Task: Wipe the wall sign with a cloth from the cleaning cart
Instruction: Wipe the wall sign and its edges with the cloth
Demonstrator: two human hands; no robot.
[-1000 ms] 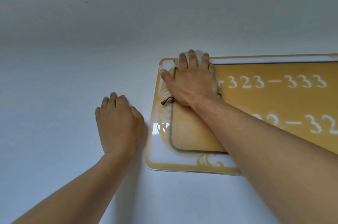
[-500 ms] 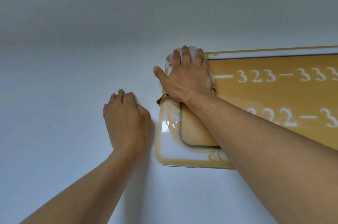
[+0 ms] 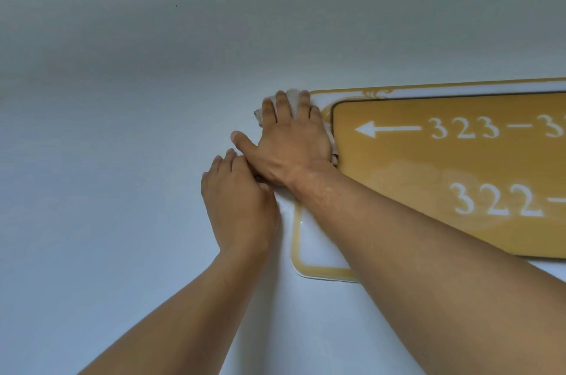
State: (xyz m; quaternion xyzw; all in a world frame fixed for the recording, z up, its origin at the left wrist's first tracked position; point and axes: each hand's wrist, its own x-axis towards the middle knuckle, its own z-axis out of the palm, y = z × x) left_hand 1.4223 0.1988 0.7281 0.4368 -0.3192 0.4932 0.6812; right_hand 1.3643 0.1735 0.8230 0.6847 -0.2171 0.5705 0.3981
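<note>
While pressed flat over the upper left corner of the wall sign (image 3: 444, 178), right hand (image 3: 291, 141) with straight fingers spread on a pale cloth (image 3: 292, 99), thumb stretched out to the left past the sign's edge onto the wall (image 3: 122, 160). Cloth mostly hidden beneath the palm: a bit poking out above and between the fingertips at the sign's top left corner, another strip showing at the palm's right side against the sign's inner gold panel. No curl or pinch around the cloth, only flat pressing.

Just left of the sign's left edge, left hand (image 3: 239, 200) laid on the wall, back toward the camera, fingers bent loosely and holding nothing. Knuckles touching or nearly touching the base of the right thumb; cannot tell which. Right forearm crossing the sign's lower left part and covering much of its border there.

On the sign itself: gold panel with rounded corners inside a white band and a thin gold outer rim with scrollwork. White arrow pointing left, then "323-3" cut off at the frame's right edge, "322-" on the row below. Faint cloudy smear on the panel between the two rows.
</note>
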